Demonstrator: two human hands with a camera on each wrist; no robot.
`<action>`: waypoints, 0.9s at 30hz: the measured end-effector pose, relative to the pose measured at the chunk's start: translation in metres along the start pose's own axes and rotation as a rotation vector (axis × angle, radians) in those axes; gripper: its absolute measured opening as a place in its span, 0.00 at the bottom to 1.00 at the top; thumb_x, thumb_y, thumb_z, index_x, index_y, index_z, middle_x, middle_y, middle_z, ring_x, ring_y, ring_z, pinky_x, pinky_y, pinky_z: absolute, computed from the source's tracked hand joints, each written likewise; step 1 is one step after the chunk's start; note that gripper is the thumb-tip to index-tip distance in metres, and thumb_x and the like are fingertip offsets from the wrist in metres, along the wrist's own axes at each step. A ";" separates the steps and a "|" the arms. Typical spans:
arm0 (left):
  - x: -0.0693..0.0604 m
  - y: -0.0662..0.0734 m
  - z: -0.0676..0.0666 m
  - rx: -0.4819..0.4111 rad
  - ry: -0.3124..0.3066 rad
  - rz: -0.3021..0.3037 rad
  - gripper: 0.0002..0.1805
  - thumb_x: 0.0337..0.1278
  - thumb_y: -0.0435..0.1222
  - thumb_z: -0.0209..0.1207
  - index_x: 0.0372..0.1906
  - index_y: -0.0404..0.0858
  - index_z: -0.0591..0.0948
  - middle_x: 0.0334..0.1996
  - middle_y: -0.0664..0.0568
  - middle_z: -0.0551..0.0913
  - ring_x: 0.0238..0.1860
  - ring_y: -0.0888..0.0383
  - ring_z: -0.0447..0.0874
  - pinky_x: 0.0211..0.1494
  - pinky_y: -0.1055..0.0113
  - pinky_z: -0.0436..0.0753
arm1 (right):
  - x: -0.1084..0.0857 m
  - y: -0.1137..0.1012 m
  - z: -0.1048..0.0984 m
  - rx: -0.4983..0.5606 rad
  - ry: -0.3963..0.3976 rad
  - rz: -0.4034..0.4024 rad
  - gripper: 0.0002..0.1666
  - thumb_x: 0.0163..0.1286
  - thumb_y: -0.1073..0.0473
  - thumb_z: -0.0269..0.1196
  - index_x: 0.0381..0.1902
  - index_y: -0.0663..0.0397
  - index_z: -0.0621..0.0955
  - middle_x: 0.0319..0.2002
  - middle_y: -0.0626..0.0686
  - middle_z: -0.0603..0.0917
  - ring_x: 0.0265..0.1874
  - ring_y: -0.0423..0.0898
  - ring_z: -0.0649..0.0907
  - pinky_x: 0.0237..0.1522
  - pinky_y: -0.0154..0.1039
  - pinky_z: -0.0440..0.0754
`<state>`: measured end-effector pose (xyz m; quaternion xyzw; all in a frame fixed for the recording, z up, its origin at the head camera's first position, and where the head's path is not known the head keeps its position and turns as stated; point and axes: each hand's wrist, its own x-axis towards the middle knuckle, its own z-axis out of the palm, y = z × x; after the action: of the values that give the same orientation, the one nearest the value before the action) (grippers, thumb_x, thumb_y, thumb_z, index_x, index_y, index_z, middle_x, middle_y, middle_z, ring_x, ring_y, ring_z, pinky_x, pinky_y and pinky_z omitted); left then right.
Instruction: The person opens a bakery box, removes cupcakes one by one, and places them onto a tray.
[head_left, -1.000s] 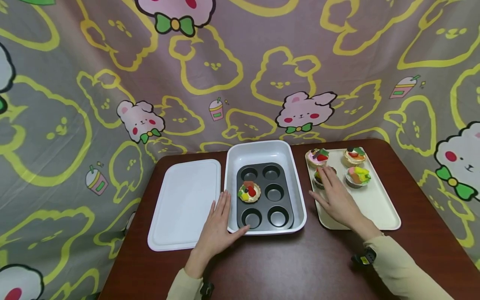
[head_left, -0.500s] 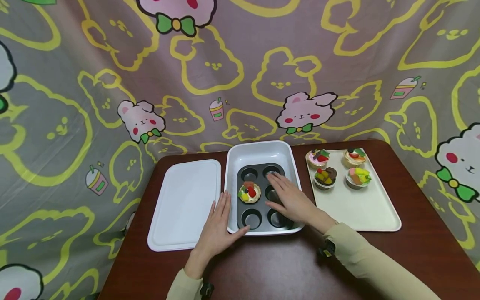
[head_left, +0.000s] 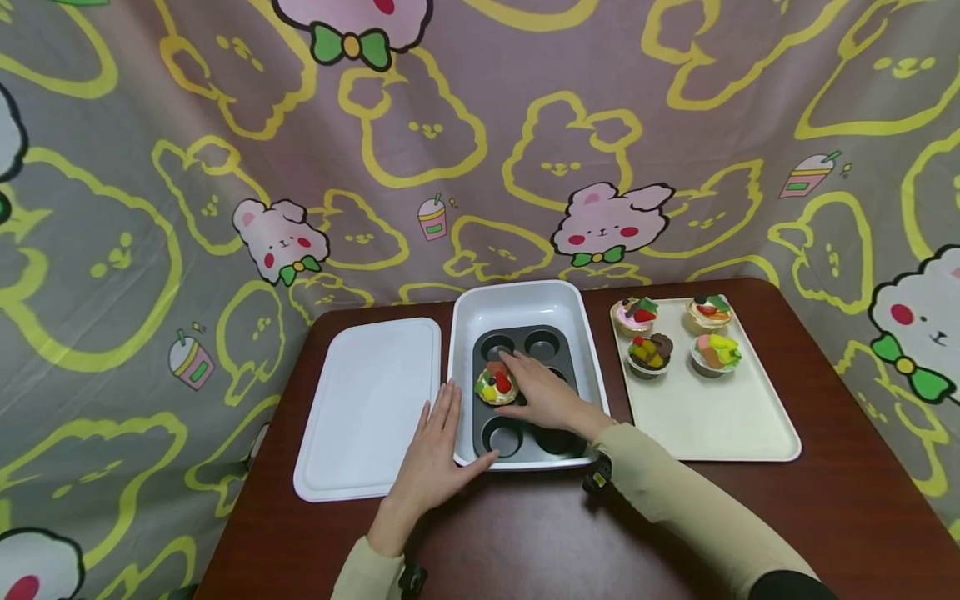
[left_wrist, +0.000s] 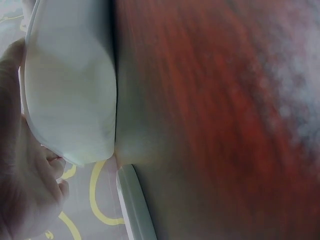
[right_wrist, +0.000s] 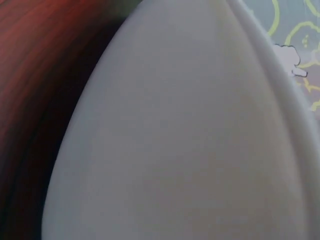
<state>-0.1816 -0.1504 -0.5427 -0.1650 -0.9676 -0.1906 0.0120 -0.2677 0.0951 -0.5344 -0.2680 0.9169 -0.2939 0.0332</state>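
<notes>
A fruit tart (head_left: 496, 386) with red, yellow and green toppings sits in the left middle cup of the dark muffin tin (head_left: 478, 423). The tin lies inside a white rectangular container (head_left: 517, 302). My right hand (head_left: 546, 392) reaches over the tin from the right, fingers past the tart's far right edge and thumb near its front. Its spread looks relaxed, and contact with the tart is hard to make out. My left hand (head_left: 433, 462) rests with straight fingers along the container's left front corner. In the left wrist view, that hand (left_wrist: 32, 175) lies beside the container wall (left_wrist: 70, 95).
On the right, a cream tray (head_left: 727, 425) carries several tarts, including a chocolate one (head_left: 650, 355) and a yellow-topped one (head_left: 716, 353). A flat white lid (head_left: 371, 408) lies left of the container. A patterned curtain (head_left: 480, 150) stands behind the brown table (head_left: 525, 533).
My right hand has swung left from above the chocolate tart on the tray, across the muffin tin, to the fruit tart. My left hand has stayed in place.
</notes>
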 end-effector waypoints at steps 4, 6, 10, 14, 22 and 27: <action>0.001 0.000 -0.001 -0.005 0.002 0.001 0.67 0.61 0.75 0.61 0.90 0.36 0.54 0.92 0.43 0.49 0.93 0.44 0.48 0.93 0.38 0.54 | 0.007 -0.005 -0.001 0.016 -0.047 0.059 0.63 0.69 0.41 0.78 0.87 0.63 0.60 0.83 0.72 0.67 0.82 0.73 0.68 0.82 0.72 0.68; 0.001 0.000 -0.001 -0.004 -0.003 -0.003 0.67 0.61 0.75 0.61 0.90 0.36 0.53 0.92 0.43 0.49 0.93 0.45 0.47 0.93 0.38 0.53 | 0.010 -0.006 0.000 0.019 -0.054 0.068 0.63 0.70 0.40 0.77 0.87 0.63 0.59 0.84 0.71 0.66 0.83 0.73 0.68 0.83 0.71 0.67; 0.001 0.001 0.000 -0.009 -0.009 -0.014 0.67 0.61 0.75 0.61 0.90 0.37 0.53 0.92 0.44 0.48 0.93 0.46 0.46 0.94 0.39 0.51 | 0.011 -0.007 0.003 0.034 -0.051 0.068 0.62 0.72 0.40 0.75 0.87 0.64 0.59 0.84 0.70 0.66 0.85 0.70 0.65 0.86 0.69 0.62; 0.000 0.001 0.001 -0.012 -0.012 -0.019 0.67 0.61 0.75 0.61 0.90 0.37 0.53 0.92 0.45 0.48 0.93 0.46 0.45 0.94 0.40 0.50 | 0.010 -0.006 0.006 0.046 -0.047 0.081 0.61 0.74 0.38 0.73 0.87 0.64 0.59 0.84 0.70 0.67 0.87 0.67 0.63 0.89 0.66 0.58; 0.001 0.001 0.002 -0.018 -0.010 -0.022 0.67 0.61 0.75 0.62 0.90 0.37 0.53 0.92 0.45 0.48 0.93 0.47 0.45 0.94 0.41 0.50 | 0.012 -0.003 0.011 0.046 -0.032 0.108 0.59 0.75 0.37 0.71 0.86 0.67 0.60 0.85 0.69 0.66 0.88 0.65 0.61 0.90 0.63 0.56; 0.001 0.000 0.002 -0.018 -0.003 -0.014 0.67 0.61 0.74 0.62 0.90 0.36 0.54 0.92 0.44 0.49 0.93 0.44 0.47 0.93 0.39 0.52 | 0.013 -0.001 0.013 0.064 -0.024 0.090 0.56 0.74 0.38 0.73 0.84 0.67 0.65 0.84 0.67 0.69 0.88 0.65 0.61 0.91 0.63 0.54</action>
<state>-0.1829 -0.1493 -0.5446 -0.1587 -0.9670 -0.1990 0.0080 -0.2752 0.0811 -0.5435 -0.2286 0.9178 -0.3179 0.0658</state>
